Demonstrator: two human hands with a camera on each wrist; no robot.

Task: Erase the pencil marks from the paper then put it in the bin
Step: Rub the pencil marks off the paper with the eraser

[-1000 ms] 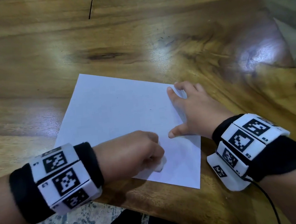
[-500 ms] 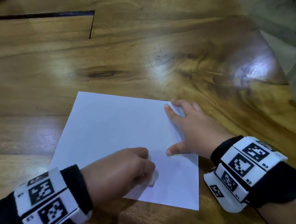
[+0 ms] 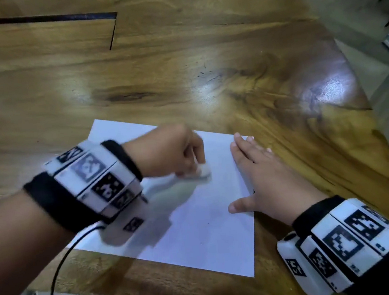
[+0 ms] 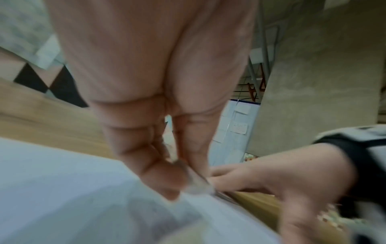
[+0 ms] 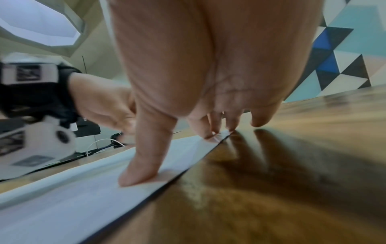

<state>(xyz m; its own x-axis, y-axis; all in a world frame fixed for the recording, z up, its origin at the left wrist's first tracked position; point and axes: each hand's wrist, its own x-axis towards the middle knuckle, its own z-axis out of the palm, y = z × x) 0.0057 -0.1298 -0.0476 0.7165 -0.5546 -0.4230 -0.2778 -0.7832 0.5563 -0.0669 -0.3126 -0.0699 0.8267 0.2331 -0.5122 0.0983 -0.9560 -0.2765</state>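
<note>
Pinching a small white eraser between curled fingers and thumb, the left hand sets it down on the paper, blurred with motion in the head view. The right hand has its grip wide: straight fingers lie flat along the sheet's right edge, thumb spread onto the paper, some fingertips over the edge on the wood. The white sheet lies flat near the front edge of the wooden worktop, toward its right corner, with a few faint dark specks on its lower part.

From the left wrist the eraser shows only as a pale smear under the fingertips, with the right hand just beyond it. From the right wrist the thumb presses the paper close to its edge, a contact the head view shows less clearly, and a patterned wall of triangles stands behind. Both wristbands carry black-and-white square markers; their small lettering is too blurred to read.
</note>
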